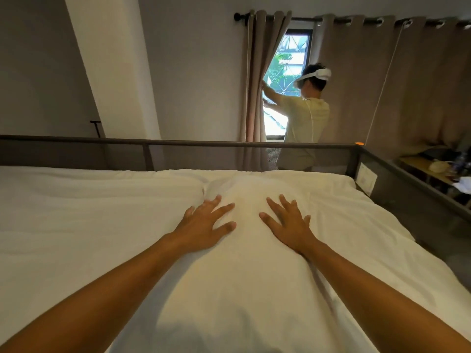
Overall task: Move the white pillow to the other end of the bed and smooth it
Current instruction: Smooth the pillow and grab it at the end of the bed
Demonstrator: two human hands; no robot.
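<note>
A long white pillow (244,271) lies lengthwise down the middle of the bed (63,225), which is covered by a white sheet. The pillow's far end bulges near the bed's far rail. My left hand (206,222) rests flat on the pillow's left side, fingers spread. My right hand (288,222) lies flat on its right side, fingers also apart. Both palms press down on the fabric, about a hand's width from each other. Neither hand grips anything.
A dark metal rail (178,143) runs along the far edge of the bed and down its right side. Beyond it a person (305,118) stands at a window handling a brown curtain (257,77). A cluttered shelf (438,169) sits at the right.
</note>
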